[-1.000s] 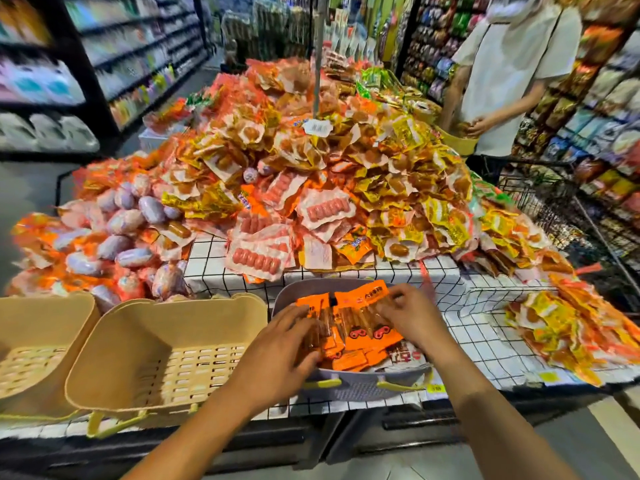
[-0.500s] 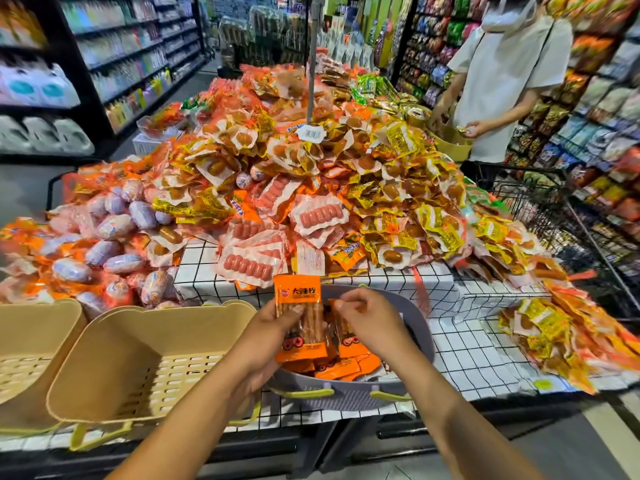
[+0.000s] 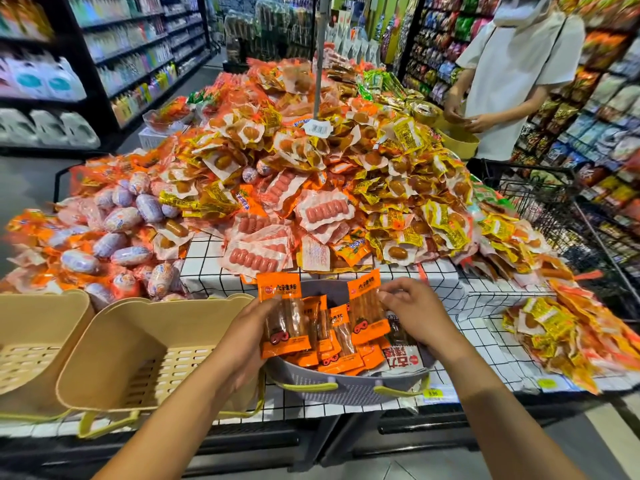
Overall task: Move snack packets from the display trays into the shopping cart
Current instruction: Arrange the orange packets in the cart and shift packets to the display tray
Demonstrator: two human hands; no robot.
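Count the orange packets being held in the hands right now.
2. One orange plastic stick-snack packet is gripped by the left hand; a second packet is pinched by the right hand, both over the grey perforated plastic basket. More could be hidden behind.

Beige basket [image 3: 114,344] left, open inside; snack heap [image 3: 346,174] blocks beyond grey basket [image 3: 349,389].

**Shop aisle**

Black shelving [image 3: 92,81] in the upper left carries bottles and white plastic jugs [image 3: 48,128] above a grey floor [image 3: 24,188]. Dark racks of colourful packets [image 3: 613,109] fill the upper right. A grey metal pole [image 3: 318,64] rises at top centre.
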